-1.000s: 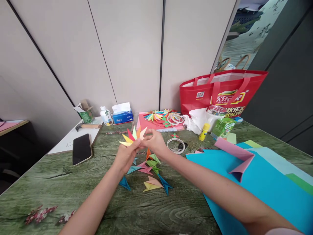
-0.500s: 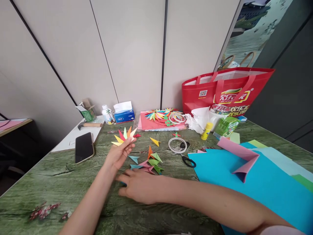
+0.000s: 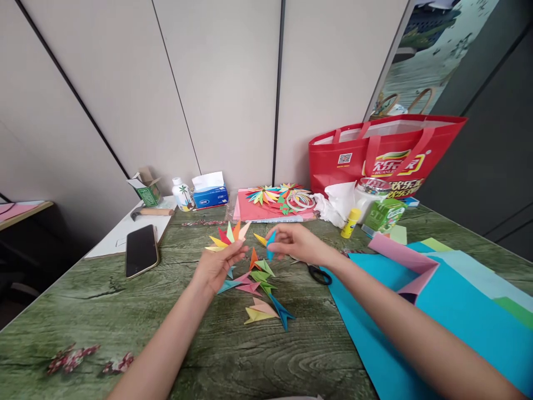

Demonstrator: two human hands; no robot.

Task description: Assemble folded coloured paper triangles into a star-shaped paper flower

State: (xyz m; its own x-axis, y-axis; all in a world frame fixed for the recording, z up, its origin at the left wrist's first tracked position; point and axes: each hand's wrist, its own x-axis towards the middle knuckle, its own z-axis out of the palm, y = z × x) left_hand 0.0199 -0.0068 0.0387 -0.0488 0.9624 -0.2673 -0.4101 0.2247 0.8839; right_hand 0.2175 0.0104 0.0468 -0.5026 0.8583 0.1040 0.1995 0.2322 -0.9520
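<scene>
Currently: blue piece sitting right of fan, gap between

Left hand [image 3: 216, 269] is pinching the multicoloured paper fan [image 3: 228, 235] at its base, thumb pressing against fingers; points are spreading toward the left and far side. Right hand [image 3: 298, 243] is pinching a blue folded piece [image 3: 271, 245] between thumb and fingers, apart from the fan and to its right, at roughly the same depth. Long axis of the blue piece is running nearly upright, so it is standing crosswise to the line joining the two hands. Right hand is being the nearer one to the yellow folded piece [image 3: 259, 239], which is lying between fan and blue piece; contact with the blue is staying unreadable. Loose folded pieces [image 3: 261, 276] are lying on the table [image 3: 233, 361], on the near side of both hands.
</scene>
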